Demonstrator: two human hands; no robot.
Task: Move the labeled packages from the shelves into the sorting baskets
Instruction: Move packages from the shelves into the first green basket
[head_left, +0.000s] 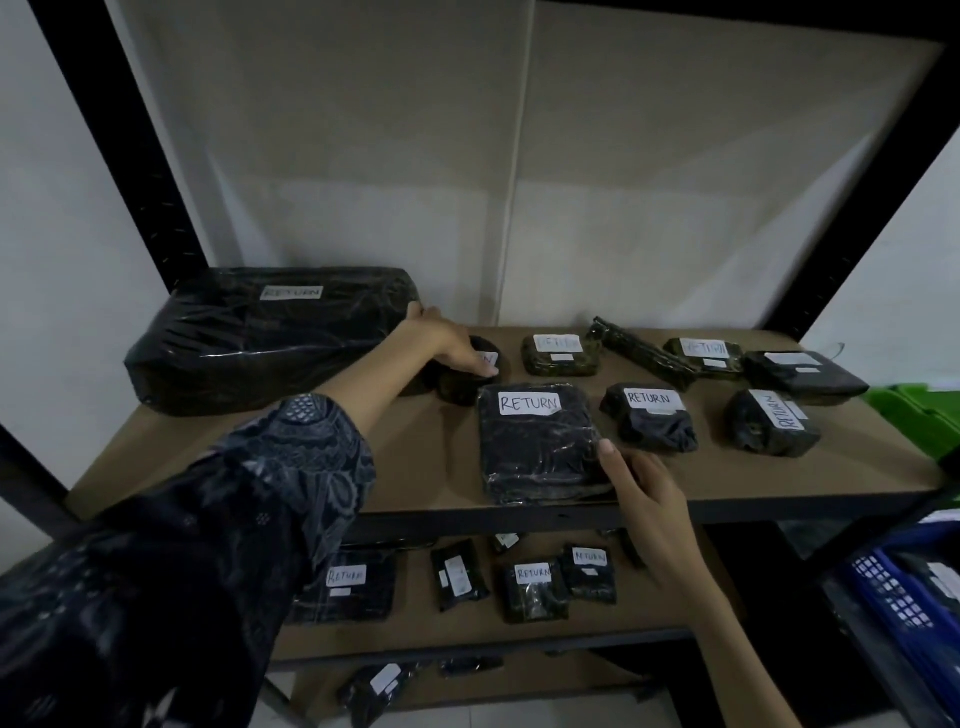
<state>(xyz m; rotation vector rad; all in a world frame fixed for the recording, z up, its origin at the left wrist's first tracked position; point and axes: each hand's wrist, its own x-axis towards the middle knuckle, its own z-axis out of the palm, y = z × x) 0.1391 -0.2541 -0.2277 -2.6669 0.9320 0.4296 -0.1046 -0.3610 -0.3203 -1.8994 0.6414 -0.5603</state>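
Observation:
Several black plastic-wrapped packages with white RETURN labels lie on the upper brown shelf (431, 467). My left hand (447, 343) reaches across and grips a small round package (467, 387) from above, beside a big long package (270, 338). My right hand (641, 488) holds the near right corner of a flat square package (540, 441) at the shelf's front edge, thumb on top. Three more small packages (558, 355) (649, 418) (771, 423) sit to the right.
Further labeled packages (535, 592) lie on the lower shelf. A blue basket (904, 597) stands at the lower right and a green basket (914, 410) past the shelf's right end. Black uprights (130, 156) frame the rack.

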